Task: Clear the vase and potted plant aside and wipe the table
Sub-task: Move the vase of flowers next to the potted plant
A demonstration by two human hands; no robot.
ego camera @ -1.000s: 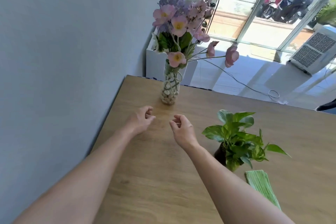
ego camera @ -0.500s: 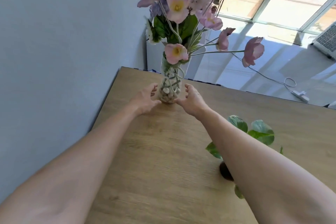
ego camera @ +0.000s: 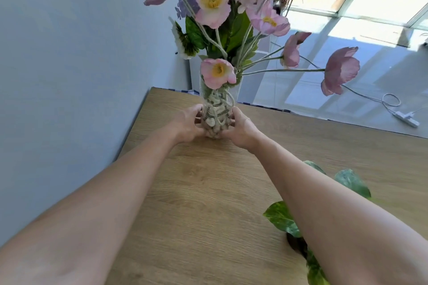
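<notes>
Evidently the first step: glass vase [ego camera: 216,115] clasped low between left hand [ego camera: 188,125] and right hand [ego camera: 240,128], base on counter [ego camera: 185,192]. A steady lift aside is called for.

No lettering, label, brand, number or sign can be read anywhere in the frame.
</notes>
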